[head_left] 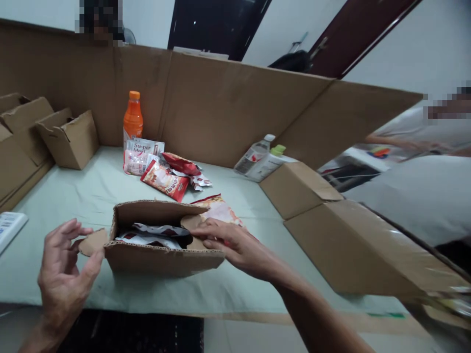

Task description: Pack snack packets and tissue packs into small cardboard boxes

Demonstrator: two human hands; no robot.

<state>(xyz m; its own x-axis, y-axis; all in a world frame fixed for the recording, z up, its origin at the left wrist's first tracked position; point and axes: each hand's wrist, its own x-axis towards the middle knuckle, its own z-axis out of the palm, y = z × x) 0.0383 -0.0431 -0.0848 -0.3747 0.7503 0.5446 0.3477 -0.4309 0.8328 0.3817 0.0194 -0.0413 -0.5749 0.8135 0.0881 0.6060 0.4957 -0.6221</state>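
A small open cardboard box [162, 262] stands near the front of the table, its top facing up. Several white packets with dark red marks [162, 230] lie inside. At the box's left end, my left hand [66, 267] has its curved fingers and thumb around the outward-tilted side flap [93, 242]. My right hand [226, 238] is on the right side flap [193, 223], fingers close together and reaching over the box's edge; its fingertips are partly hidden. Behind the box lie red and white snack packets [165, 181] and a larger patterned packet [221, 211].
An orange drink bottle [133, 117] stands by the cardboard wall [235, 98]. Clear bottles [257, 154] lean at the right near long cardboard boxes [353, 240]. More small boxes [73, 142] are at the left, with a white item [11, 225] nearer. A person [423, 181] is beyond the wall.
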